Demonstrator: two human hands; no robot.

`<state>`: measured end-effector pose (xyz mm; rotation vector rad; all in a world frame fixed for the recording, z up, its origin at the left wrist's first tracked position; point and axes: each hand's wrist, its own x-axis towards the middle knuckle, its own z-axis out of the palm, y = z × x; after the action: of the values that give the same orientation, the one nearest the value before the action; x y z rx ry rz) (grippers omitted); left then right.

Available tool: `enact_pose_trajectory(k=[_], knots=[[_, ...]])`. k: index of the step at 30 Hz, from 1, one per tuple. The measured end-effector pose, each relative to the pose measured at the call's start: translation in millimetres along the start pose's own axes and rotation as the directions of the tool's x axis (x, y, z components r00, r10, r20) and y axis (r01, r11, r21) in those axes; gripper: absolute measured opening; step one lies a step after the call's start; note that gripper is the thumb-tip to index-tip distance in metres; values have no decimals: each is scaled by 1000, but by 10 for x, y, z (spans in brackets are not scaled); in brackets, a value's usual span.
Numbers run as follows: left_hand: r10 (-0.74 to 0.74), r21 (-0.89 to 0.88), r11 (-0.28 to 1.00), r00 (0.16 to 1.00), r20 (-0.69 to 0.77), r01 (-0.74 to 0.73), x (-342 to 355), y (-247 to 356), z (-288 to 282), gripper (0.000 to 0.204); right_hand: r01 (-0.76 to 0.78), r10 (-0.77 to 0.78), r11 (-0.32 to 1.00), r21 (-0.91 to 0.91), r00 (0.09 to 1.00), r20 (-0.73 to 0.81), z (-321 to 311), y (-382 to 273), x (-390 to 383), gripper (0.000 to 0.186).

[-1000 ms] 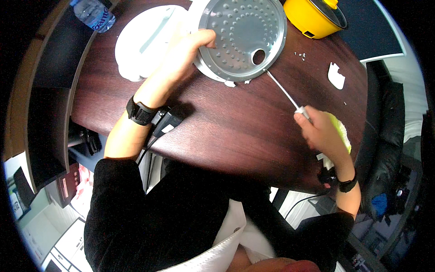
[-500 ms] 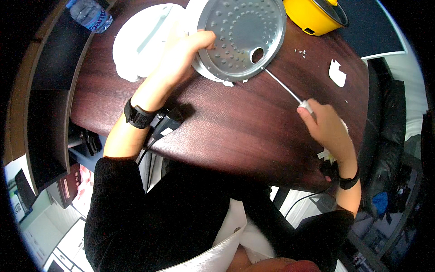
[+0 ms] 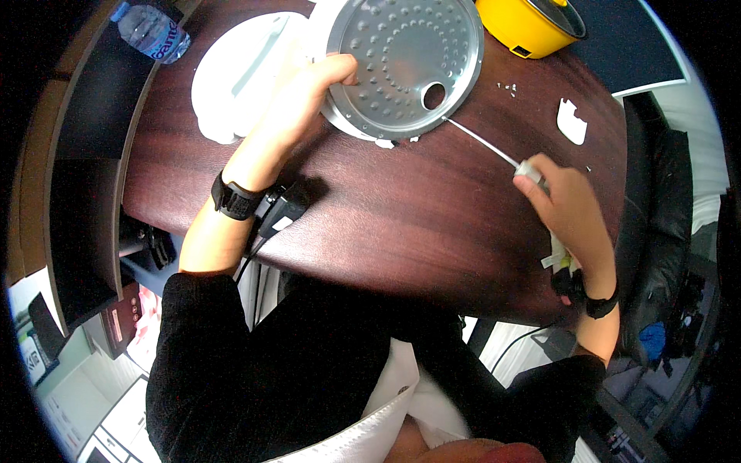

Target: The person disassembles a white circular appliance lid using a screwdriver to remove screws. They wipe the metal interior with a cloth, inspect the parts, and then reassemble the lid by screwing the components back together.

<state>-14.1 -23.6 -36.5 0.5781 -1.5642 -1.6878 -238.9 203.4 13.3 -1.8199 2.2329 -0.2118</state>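
My left hand [image 3: 305,96] is closed on the edge of a white round appliance part faced with a dimpled silver metal plate [image 3: 390,42], thumb over its rim. The plate has a round hole near the near edge. In my right hand [image 3: 563,204] is a long screwdriver [image 3: 482,143] with a pale handle; its tip touches the rim just below the hole. A white round plastic piece [image 3: 228,77] lies left of the plate. A broken white fragment [image 3: 571,121] and small bits [image 3: 507,87] lie to the right.
A dark wooden table [image 3: 386,224] bears a yellow pot [image 3: 525,31] at back right and a black adapter [image 3: 282,212] with a cable by my left wrist. A water bottle [image 3: 150,31] is at upper left beside black shelving [image 3: 85,224]. A black padded seat [image 3: 664,193] stands at right.
My right hand has moved up and rightward, with the screwdriver at a flatter angle and its tip slightly further left on the rim. The plate and my left hand have shifted slightly left.
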Motion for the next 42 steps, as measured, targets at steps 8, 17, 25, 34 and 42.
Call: enact_pose_trajectory(k=[8, 17, 25, 34, 42], knots=[[-37, 75, 996, 999, -1, 37, 3, -25, -68, 17, -632, 300, 478, 610, 770, 563, 172, -262, -103, 35], [-8, 79, 997, 1000, 22, 6, -63, 100, 63, 8, -48, 34, 992, 114, 992, 120, 73, 62, 15, 29], [-5, 13, 1000, 1000, 0, 5, -16, 34, -1, 8, 88, -150, 896, -436, 983, -109, -87, -101, 53, 27], [-38, 16, 999, 999, -11, 38, -7, 30, -8, 8, -642, 222, 376, 668, 762, 608, 232, -114, -94, 36], [-29, 11, 1000, 1000, -9, 30, -25, 52, 17, 7, -188, 153, 966, 175, 968, 199, 152, -24, 23, 30]])
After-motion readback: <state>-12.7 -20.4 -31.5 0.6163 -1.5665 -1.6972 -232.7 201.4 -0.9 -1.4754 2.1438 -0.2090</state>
